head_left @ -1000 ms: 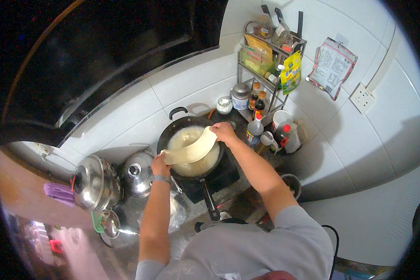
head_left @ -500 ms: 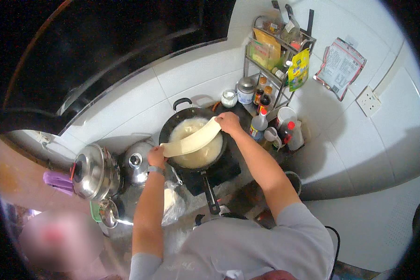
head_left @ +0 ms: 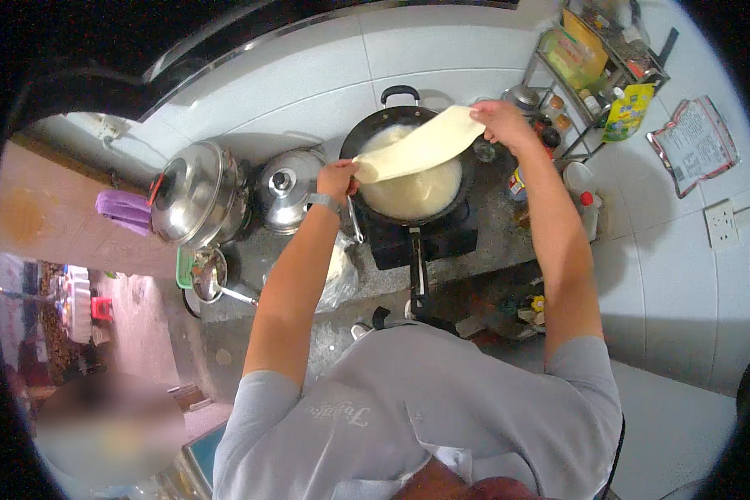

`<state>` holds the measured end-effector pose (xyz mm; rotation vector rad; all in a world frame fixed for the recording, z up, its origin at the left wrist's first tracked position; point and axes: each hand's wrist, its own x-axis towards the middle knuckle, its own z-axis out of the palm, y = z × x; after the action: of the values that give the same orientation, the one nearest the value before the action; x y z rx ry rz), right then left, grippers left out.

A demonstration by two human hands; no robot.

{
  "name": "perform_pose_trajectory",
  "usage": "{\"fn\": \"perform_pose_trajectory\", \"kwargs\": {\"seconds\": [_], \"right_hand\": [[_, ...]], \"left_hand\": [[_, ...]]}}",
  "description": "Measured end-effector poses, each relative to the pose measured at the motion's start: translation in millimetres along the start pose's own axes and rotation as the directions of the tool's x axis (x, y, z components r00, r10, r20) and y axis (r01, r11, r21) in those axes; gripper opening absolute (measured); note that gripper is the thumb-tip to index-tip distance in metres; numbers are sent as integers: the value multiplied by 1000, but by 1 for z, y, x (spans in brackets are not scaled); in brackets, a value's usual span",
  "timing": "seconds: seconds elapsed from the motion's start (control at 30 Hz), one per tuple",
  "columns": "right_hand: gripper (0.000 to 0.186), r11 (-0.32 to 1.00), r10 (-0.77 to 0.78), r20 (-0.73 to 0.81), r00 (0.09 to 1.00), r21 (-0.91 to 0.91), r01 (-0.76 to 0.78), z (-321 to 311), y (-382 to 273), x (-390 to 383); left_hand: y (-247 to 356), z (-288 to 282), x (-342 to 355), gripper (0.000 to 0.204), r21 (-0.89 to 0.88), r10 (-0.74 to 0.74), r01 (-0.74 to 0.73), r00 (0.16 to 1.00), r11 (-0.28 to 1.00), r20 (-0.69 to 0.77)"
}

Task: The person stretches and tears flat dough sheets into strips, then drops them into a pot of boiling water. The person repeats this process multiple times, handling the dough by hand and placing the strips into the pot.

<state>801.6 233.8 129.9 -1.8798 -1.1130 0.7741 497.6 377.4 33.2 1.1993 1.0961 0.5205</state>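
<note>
Pinches one end of the pale sheet in the left grip, the other in the right grip. Holds it aslant above cloudy liquid in the wok, near the back edge of the desk.

The long strip is looking pale yellow, the liquid creamy white, and the wok black. The shirt is showing gray with white letters. The round lid is shining silver.
</note>
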Motion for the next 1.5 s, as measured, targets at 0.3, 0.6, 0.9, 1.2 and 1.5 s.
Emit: {"fn": "perform_pose_trajectory", "kwargs": {"seconds": [0.3, 0.6, 0.9, 1.2, 1.5], "right_hand": [[15, 931, -357, 166, 919, -23, 365, -13, -15, -14], [13, 666, -501, 110, 859, -585, 463, 5, 42, 2], [18, 976, -88, 107, 990, -190, 107, 11, 86, 34], [15, 862, -339, -245, 908, -468, 195, 23, 61, 22], [13, 906, -278, -215, 936, -382, 182, 65, 56, 38]], "left_hand": [[7, -5, 13, 9, -282, 345, -331, 938, 901, 1], [9, 5, 6, 15, 514, 631, -530, 775, 674, -28], [8, 10, 8, 16, 600, 716, -606, 694, 523, 76], [-8, 43, 28, 9, 754, 721, -432, 689, 495, -78], [-2, 4, 46, 12, 790, 741, -364, 651, 493, -162]]}}
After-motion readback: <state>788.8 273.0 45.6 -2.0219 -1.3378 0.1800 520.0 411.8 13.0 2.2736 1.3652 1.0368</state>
